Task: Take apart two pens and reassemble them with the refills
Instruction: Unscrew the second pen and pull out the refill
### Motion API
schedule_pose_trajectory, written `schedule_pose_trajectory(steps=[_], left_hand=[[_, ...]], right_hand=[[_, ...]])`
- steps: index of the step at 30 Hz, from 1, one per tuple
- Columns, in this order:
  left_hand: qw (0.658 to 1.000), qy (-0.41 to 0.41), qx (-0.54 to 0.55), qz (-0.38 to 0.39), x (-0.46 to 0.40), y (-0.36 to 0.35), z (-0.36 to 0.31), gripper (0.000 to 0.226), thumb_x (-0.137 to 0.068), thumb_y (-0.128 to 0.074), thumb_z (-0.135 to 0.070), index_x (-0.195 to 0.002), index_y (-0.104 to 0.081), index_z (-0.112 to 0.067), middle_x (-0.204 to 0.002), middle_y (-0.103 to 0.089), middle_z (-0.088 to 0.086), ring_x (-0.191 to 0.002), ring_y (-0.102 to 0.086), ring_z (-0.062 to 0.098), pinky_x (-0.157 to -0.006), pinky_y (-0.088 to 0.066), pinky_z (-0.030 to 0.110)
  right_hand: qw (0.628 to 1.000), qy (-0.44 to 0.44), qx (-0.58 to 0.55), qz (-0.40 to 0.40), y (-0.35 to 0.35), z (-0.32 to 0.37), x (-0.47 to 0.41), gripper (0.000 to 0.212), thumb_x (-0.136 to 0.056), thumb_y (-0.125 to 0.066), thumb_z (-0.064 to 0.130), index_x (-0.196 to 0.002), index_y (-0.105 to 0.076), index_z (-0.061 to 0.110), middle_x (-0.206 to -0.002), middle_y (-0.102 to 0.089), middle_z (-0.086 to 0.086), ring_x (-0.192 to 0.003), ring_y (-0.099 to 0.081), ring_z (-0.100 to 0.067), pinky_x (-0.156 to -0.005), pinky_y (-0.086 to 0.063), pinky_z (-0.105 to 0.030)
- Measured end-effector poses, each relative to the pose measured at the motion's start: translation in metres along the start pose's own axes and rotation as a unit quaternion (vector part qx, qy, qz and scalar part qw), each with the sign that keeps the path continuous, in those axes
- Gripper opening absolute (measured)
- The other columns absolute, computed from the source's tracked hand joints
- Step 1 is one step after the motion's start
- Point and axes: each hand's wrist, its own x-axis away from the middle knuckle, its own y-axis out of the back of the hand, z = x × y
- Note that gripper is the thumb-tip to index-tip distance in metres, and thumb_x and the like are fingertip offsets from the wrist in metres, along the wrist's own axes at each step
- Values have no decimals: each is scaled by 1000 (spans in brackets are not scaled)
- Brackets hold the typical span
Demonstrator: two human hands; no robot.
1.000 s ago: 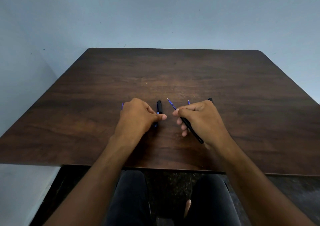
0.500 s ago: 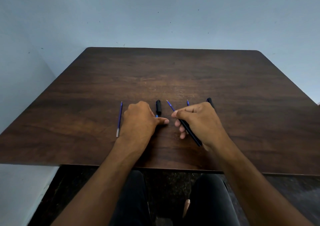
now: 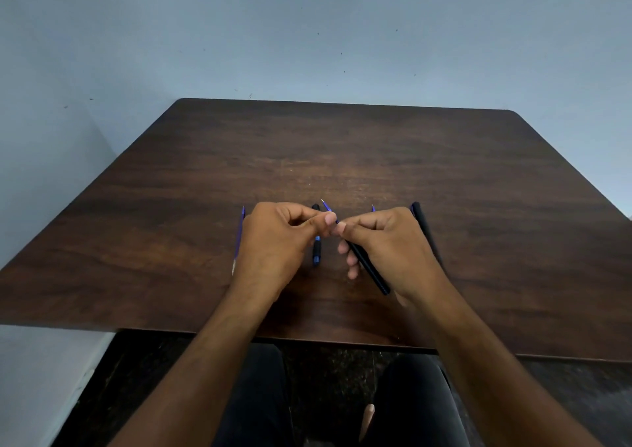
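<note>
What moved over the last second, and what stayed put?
The left hand lifted and moved right, so its fingertips now meet the right hand at the refill tip of the black pen barrel. The right hand's grip, loose refill and grip section are unchanged.

A plain indoor room, its kind hard to tell: a dark wood-grain table [image 3: 342, 159] with rounded far corners stands against a bare pale blue wall [image 3: 307, 36] flecked with small marks. Below the table's near edge, a dark speckled floor [image 3: 136, 378] shows.
</note>
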Motion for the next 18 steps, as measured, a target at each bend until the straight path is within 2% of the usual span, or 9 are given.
schedule_pose_trajectory(steps=[6, 8, 11, 18], left_hand=[[986, 56, 153, 24, -4, -1, -2, 14, -79, -81, -27, -75, -80, -14, -64, -74, -5, -54, -55, -3, -51, -44, 12], [983, 78, 165, 3, -7, -1, -1, 17, -78, -81, -29, -73, -78, -13, -61, -71, -4, -52, -51, 0, -49, -43, 13], [983, 89, 162, -18, -11, 3, 1, 20, -78, -81, -31, -73, -78, -12, -68, -72, 8, -52, -53, 3, -48, -45, 16], [971, 114, 208, 25, -9, 5, -1, 12, -76, -82, -22, -80, -79, -11, -72, -76, 5, -56, -57, 5, -51, -48, 19]], right_hand=[[1000, 14, 1, 11, -3, 3, 1, 19, -96, -67, 13, -83, -80, 7, -66, -71, -13, -51, -60, -18, -51, -55, -33], [1000, 11, 4, 18, -3, 3, 1, 18, -97, -67, 14, -86, -80, 8, -66, -70, -9, -53, -61, -17, -53, -55, -33], [999, 8, 14, 29, -4, 2, 2, 17, -98, -65, 14, -90, -79, 8, -67, -71, -5, -55, -62, -16, -53, -56, -33], [999, 21, 8, 35, -7, 0, 0, 22, -98, -64, 13, -83, -79, 9, -66, -71, -3, -54, -61, -12, -52, -55, -30]])
